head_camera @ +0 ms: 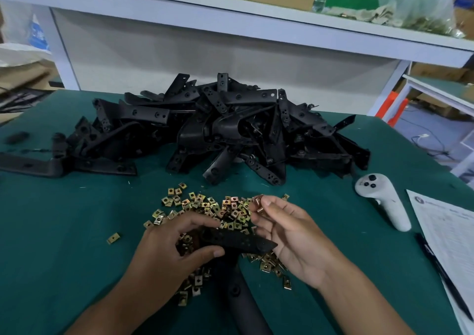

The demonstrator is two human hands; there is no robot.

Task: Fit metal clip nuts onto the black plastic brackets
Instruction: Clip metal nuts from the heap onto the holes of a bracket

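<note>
The left hand (pixel 177 247) is gripping a long black plastic bracket with round holes along its flat arm (pixel 238 241), thumb underneath and fingers curled over the top, holding that arm level just above the tabletop (pixel 64 232). The bracket's thicker lower limb is running down toward the bottom edge of the view between the two forearms. The right hand (pixel 287 234) is sitting just right of the bracket's pointed tip, palm turned inward, and is pinching a small brass-coloured metal clip nut (pixel 259 204) between thumb and fingertips, a little above and apart from the bracket.

Under and around both hands, a loose heap of matching square brass-coloured clip nuts (pixel 218 209) is spreading across the green cloth-covered tabletop, with one stray nut (pixel 113 238) lying alone to the left.

Farther back, a big jumbled pile of black plastic brackets (pixel 218 127) is filling the middle of the tabletop. To the right, a white handheld controller with dark buttons (pixel 382 201) is lying on the cloth, near a printed paper sheet (pixel 451 232) and a black pen (pixel 443 275) at the right edge. A white shelf (pixel 230 24) is standing behind the tabletop, carrying a cardboard box and plastic bags.
</note>
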